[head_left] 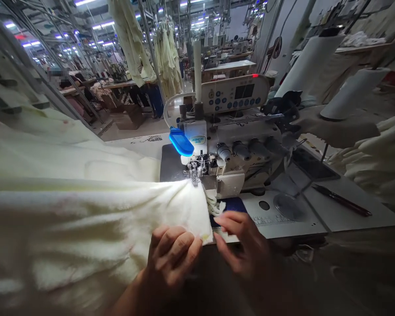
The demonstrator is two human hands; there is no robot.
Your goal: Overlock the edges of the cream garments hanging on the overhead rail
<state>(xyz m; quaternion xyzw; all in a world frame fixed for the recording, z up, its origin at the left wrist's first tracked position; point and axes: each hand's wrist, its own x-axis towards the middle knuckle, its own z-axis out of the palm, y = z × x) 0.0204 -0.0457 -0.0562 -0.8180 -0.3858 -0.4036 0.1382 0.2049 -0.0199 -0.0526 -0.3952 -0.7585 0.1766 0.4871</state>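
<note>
A large piece of cream fabric spreads from the left to the sewing machine, its edge lying under the presser foot. My left hand is closed on the near edge of the fabric, close to its corner. Just right of that corner is my right hand, thumb and fingers apart with nothing between them. Narrow fabric trimmings hang beside the machine bed, a little above my right fingertips. A blue guard sits above the needle area.
Tweezers lie on the tabletop at right, near a round clear lid. Large white thread cones stand behind. More cream fabric is piled at far right. Garments hang at the back, and a person sits far left.
</note>
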